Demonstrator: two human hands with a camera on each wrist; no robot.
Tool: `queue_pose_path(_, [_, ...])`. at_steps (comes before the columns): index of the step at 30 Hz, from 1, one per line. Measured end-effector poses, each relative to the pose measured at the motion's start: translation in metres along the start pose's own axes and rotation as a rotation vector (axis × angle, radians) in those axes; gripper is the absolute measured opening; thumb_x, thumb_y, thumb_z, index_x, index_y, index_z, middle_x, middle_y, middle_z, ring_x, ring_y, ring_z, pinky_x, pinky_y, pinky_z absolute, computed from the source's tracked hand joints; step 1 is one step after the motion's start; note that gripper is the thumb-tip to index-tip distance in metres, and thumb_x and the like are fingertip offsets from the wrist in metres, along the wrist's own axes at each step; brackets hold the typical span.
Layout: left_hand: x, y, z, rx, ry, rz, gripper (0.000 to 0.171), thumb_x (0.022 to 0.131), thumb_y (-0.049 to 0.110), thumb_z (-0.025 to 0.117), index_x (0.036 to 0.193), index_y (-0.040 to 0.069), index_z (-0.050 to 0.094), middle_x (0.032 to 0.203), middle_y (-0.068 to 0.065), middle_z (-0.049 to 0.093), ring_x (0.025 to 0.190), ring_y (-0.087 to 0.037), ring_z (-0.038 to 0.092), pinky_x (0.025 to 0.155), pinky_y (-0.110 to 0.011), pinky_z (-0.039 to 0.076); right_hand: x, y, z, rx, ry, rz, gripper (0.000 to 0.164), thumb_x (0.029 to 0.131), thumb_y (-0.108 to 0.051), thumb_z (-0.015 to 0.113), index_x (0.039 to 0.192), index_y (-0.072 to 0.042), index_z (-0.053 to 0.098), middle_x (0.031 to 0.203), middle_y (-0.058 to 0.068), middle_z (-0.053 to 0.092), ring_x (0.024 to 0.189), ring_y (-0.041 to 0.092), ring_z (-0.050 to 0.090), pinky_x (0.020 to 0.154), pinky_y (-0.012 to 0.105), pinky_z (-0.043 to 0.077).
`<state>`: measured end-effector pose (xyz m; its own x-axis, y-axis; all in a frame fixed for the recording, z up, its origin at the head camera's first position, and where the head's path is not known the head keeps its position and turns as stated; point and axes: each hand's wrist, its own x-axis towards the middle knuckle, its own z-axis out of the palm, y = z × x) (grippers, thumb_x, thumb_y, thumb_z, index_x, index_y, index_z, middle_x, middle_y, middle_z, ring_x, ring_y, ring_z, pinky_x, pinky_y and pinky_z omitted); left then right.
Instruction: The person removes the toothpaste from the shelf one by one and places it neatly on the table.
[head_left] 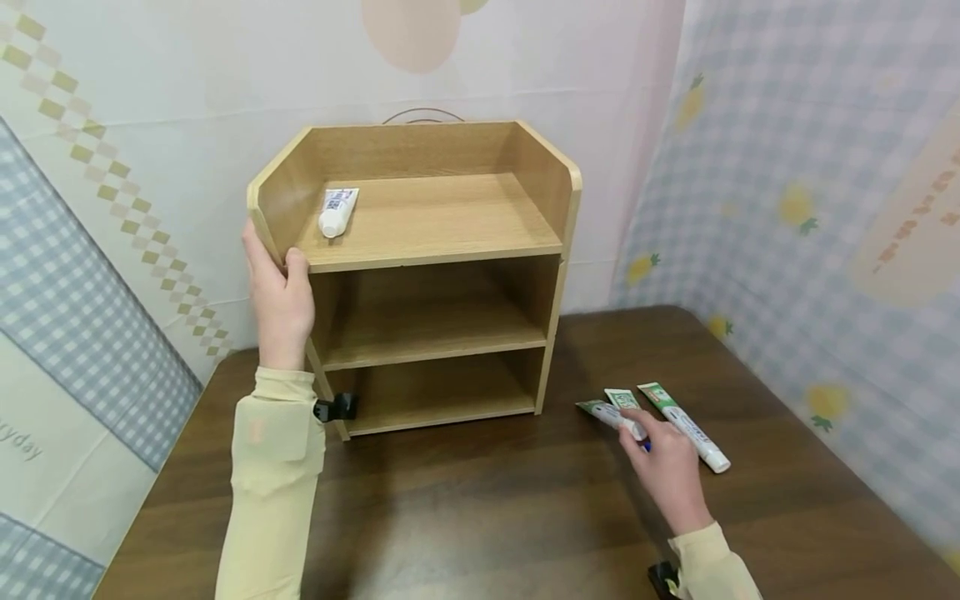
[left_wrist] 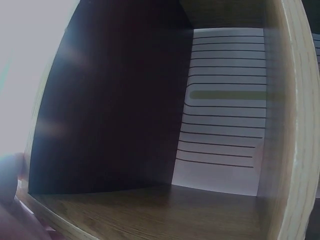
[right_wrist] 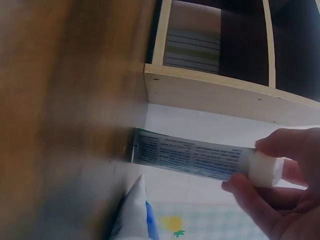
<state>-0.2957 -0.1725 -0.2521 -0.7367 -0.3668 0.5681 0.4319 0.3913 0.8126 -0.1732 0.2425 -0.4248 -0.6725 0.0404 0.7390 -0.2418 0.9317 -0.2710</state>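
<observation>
On the left, my left hand (head_left: 281,304) holds the left side panel of a wooden shelf unit (head_left: 450,217), thumb at the front edge and fingers round the outside. My right hand (head_left: 667,462) pinches a toothpaste tube (right_wrist: 195,152) near its white cap, over the right part of the table. In the right wrist view the tube's flat end points away from the hand, towards the tabletop. A green and white tube (head_left: 621,398) lies just behind it, partly hidden. To the right lies a longer green and white toothpaste tube (head_left: 686,425). One white tube (head_left: 339,211) rests on the unit's top shelf, at the left.
Two lower compartments of the unit open towards me, under the top shelf. The dark wooden table (head_left: 480,517) carries the unit near its back edge. Patterned cloth (head_left: 787,208) hangs behind and to the right. In the right wrist view, a blue and white item (right_wrist: 135,215) shows below the held tube.
</observation>
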Motion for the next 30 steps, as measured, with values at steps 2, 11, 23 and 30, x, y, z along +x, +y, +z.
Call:
queue_pose_path(2, [0.0005,0.0008,-0.0002,-0.001,0.000,-0.002,0.059,0.095,0.019,0.038,0.151,0.031,0.024,0.151,0.000,0.038,0.133,-0.013,0.039,0.112,-0.031,0.029,-0.0038,0.0011,-0.0005,-0.013,-0.063,0.028,0.020,0.075,-0.002,0.075,0.094,-0.003,0.071,0.058,0.008,0.060,0.050,0.018,0.047,0.047,0.034,0.035])
queue_pose_path(11, [0.0025,0.0038,-0.0013,-0.036,0.016,0.017,0.059,0.095,0.014,0.039,0.151,0.028,0.026,0.150,0.000,0.039,0.132,-0.011,0.039,0.112,-0.027,0.028,-0.0060,0.0029,-0.0055,-0.032,-0.480,0.095,0.026,0.076,-0.007,0.075,0.097,-0.005,0.061,0.075,0.015,0.068,0.058,0.022,0.057,0.053,0.041,0.043])
queue_pose_path(23, [0.0004,0.0026,0.0000,-0.011,-0.004,0.022,0.060,0.095,0.015,0.038,0.152,0.025,0.024,0.151,-0.004,0.038,0.132,-0.013,0.039,0.112,-0.029,0.028,-0.0043,-0.0008,-0.0025,-0.033,-0.706,0.122,0.026,0.073,-0.008,0.078,0.087,-0.007,0.056,0.067,0.003,0.056,0.061,0.017,0.047,0.054,0.033,0.037])
queue_pose_path(30, [0.0008,0.0012,0.0007,-0.030,-0.012,0.038,0.059,0.095,0.014,0.038,0.151,0.024,0.026,0.150,-0.004,0.039,0.131,-0.013,0.039,0.112,-0.030,0.028,-0.0050,0.0009,-0.0023,-0.017,-0.710,0.129,0.023,0.074,-0.008,0.077,0.084,-0.007,0.057,0.064,0.002,0.053,0.061,0.017,0.046,0.054,0.032,0.037])
